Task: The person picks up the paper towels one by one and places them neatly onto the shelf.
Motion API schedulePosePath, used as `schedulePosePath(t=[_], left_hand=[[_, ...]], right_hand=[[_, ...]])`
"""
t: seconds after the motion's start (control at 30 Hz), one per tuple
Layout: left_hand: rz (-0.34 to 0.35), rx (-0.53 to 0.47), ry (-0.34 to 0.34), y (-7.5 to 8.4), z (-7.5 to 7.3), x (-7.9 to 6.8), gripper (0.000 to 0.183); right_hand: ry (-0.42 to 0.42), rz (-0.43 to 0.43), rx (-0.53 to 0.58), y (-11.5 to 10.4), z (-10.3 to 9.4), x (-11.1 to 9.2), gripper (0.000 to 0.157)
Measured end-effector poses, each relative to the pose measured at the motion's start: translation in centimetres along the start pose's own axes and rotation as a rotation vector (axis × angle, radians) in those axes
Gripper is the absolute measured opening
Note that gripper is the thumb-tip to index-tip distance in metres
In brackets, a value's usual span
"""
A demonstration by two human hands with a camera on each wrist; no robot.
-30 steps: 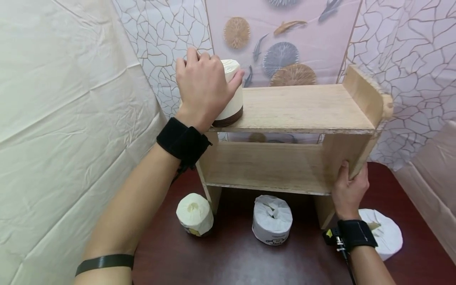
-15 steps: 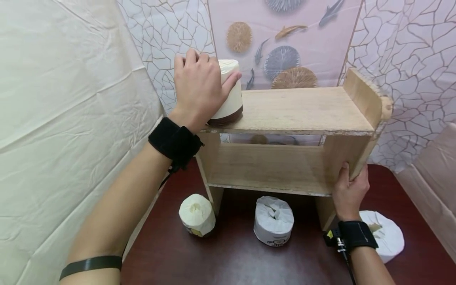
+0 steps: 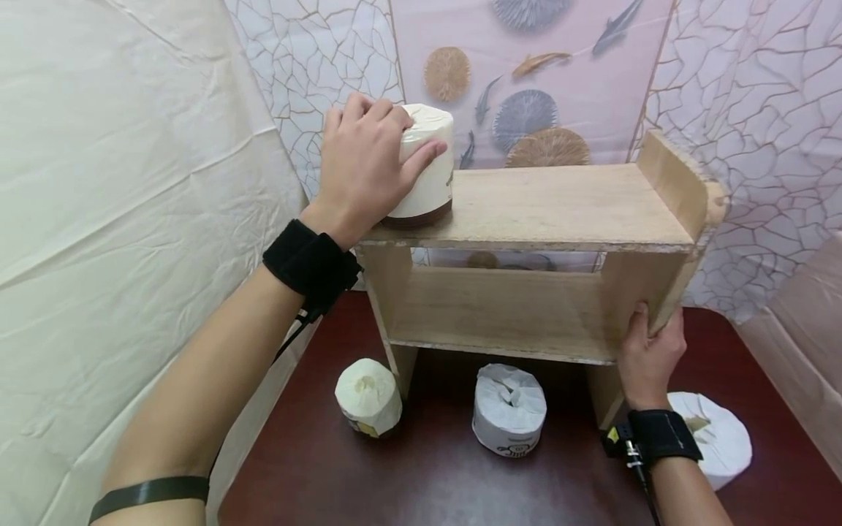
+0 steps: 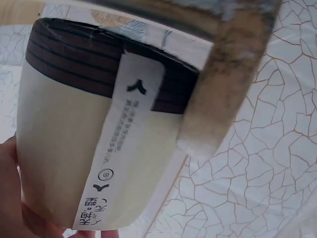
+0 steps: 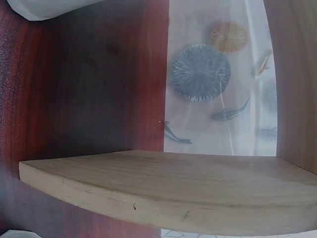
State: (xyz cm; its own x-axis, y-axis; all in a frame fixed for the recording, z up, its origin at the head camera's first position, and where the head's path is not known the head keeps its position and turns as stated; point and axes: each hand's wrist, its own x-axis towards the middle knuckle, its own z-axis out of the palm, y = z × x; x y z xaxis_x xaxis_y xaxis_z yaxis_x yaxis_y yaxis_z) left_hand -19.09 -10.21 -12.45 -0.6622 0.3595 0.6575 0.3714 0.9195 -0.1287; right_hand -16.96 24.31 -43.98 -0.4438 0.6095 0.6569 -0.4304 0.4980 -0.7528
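My left hand holds a cream wrapped toilet roll with a dark brown base band at the left end of the wooden shelf's top board. Its fingers reach over and behind the roll, and the thumb lies along the front. In the left wrist view the toilet roll shows a printed label strip, with a shelf end piece beside it. My right hand grips the shelf's right side panel, thumb on the inner face. The panel's edge crosses the right wrist view, where that hand is hidden.
On the dark red table, a cream roll stands by the shelf's left foot and a white roll in front of the shelf. Another white roll lies partly behind my right wrist. A cream cloth wall rises at left.
My left hand and its toilet roll have moved slightly back from the top board's front edge, and the left forearm has swung left. My right hand keeps its grip; the view has shifted slightly.
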Motion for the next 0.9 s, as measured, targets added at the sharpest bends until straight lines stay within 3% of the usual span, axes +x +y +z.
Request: schedulePosePath(t=[0.37, 0.7, 0.9], left_hand=[[0.108, -0.080, 0.055, -1.6, 0.3, -0.2, 0.061], [0.139, -0.259, 0.049, -3.9, 1.2, 0.0, 0.056], [0.162, -0.373, 0.071, -5.1, 1.6, 0.3, 0.049]], right_hand=[[0.017, 0.004, 0.006, 0.1, 0.2, 0.0, 0.037], [0.031, 0.049, 0.001, 0.2, 0.5, -0.2, 0.037], [0.005, 0.007, -0.005, 0.1, 0.3, 0.0, 0.038]])
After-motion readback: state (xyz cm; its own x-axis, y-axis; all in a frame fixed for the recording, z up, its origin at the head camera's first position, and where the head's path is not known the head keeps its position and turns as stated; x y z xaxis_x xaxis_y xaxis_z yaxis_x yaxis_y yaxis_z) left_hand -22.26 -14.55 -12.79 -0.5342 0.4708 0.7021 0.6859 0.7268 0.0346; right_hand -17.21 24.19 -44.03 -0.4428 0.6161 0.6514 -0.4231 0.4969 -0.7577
